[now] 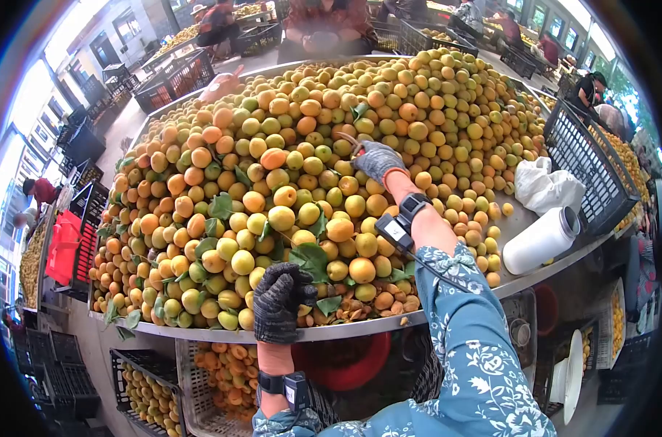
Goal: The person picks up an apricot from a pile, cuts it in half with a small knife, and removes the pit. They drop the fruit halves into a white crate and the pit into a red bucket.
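Observation:
A big heap of yellow-orange apricots (316, 164) covers the metal table (233, 336). My right hand (380, 162), in a grey glove, reaches over the middle of the heap. It grips a small red-handled tool (349, 140) with a thin curved tip; its exact kind is unclear. My left hand (284, 302), in a dark glove, is closed at the table's near edge, its fingers curled and any contents hidden. Beside it lie green leaves (309, 261) and a patch of split apricot pieces (371, 306).
At right stand a white plastic bottle (542, 240), a white bag (549, 186) and a black crate (589, 164). Below the edge are a basket of halved apricots (229, 375), a red basin (349, 368) and a crate of whole fruit (152, 397). A person (327, 29) sits opposite.

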The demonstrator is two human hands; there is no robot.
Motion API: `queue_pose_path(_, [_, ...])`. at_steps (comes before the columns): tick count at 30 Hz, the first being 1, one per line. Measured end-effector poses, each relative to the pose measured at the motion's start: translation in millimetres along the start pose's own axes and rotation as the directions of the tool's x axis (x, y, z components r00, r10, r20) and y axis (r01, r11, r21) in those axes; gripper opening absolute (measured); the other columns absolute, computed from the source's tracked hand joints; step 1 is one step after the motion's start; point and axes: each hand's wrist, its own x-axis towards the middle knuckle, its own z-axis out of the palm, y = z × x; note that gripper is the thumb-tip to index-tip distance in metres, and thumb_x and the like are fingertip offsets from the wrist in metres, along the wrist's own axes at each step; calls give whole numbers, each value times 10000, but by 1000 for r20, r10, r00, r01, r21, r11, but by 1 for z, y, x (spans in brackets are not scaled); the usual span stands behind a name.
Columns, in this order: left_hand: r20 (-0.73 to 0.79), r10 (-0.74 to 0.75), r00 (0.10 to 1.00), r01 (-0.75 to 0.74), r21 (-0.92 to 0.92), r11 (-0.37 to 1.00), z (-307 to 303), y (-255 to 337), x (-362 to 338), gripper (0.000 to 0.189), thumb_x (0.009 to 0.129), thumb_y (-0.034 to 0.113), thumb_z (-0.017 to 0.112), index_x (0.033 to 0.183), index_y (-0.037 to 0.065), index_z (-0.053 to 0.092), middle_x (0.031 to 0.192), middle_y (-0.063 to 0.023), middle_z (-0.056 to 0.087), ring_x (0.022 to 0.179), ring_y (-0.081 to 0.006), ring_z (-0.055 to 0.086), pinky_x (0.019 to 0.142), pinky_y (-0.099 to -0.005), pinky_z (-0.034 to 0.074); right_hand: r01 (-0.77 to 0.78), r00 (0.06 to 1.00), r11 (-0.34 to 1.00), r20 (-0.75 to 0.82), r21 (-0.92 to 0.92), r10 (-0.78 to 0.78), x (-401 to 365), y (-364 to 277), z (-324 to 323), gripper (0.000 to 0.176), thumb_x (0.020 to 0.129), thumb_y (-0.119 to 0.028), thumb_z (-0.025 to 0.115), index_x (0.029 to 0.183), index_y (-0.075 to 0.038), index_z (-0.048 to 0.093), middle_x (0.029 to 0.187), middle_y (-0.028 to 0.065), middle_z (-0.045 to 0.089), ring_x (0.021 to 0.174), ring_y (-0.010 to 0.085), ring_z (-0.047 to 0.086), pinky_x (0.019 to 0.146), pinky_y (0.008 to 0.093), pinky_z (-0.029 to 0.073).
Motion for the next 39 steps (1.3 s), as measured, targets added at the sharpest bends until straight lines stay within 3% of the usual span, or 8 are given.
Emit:
queue_pose_path(8, [58,9,998,-6,-40,999,0,1,3,218,901,157,594,1083,38,582,906,-130,663,712,-243,666,621,-356,561,267,953,963,139,45,-270,-111,-20,3,413,716,-343,707,1097,-191,658,1043,119,670,938,303,644,839,348,507])
queue_pose_path(11, [-31,29,999,-28,35,999,3,1,-2,241,879,190,620,1070,45,599,891,-155,668,690,-279,662,582,-379,548,158,961,736,70,659,-268,-133,3,-8,429,712,-204,783,1098,-58,667,885,45,676,797,133,613,737,263,506])
queue_pose_path(13, [-40,25,999,-23,49,999,2,1,-6,243,869,184,628,1066,44,601,901,-148,666,703,-280,667,615,-383,566,118,991,755,-123,645,-49,-118,19,-28,375,747,-180,776,1074,-34,664,868,34,670,774,95,590,729,245,500])
queue_pose_path(16, [-5,40,999,-40,53,998,2,0,-13,219,904,128,580,1092,17,586,916,-117,659,722,-239,679,641,-348,574,-199,955,976,-242,-85,174,-81,70,-51,421,699,-267,783,1060,-107,639,974,147,663,874,313,632,813,395,496])
queue_pose_path(19, [-28,26,999,-22,121,992,3,0,-20,221,904,134,584,1091,16,587,913,-120,660,713,-238,677,632,-347,574,-206,975,956,-132,-208,181,-66,111,-35,396,729,-336,736,1071,-166,631,1047,152,662,1003,345,619,894,420,480])
queue_pose_path(25, [-31,21,999,-18,106,994,2,0,-20,220,905,139,583,1091,21,585,907,-120,666,707,-236,676,632,-342,571,-169,959,962,-189,215,211,-72,128,-35,352,659,-178,774,988,-121,661,904,138,661,818,243,629,768,342,502])
queue_pose_path(33, [-32,32,999,-27,158,987,5,-2,-19,277,879,222,622,1088,43,586,909,-115,661,728,-238,665,634,-357,562,241,969,965,27,102,-245,-136,27,-24,387,720,-383,729,993,-115,670,938,144,679,893,307,646,803,391,497])
queue_pose_path(39, [36,45,998,-50,154,987,2,0,-24,250,898,178,596,1094,22,598,929,-119,668,751,-237,674,661,-353,572,29,1000,963,14,-267,-26,-137,-27,22,416,772,-393,655,1087,-124,611,1027,190,656,973,360,627,864,441,491])
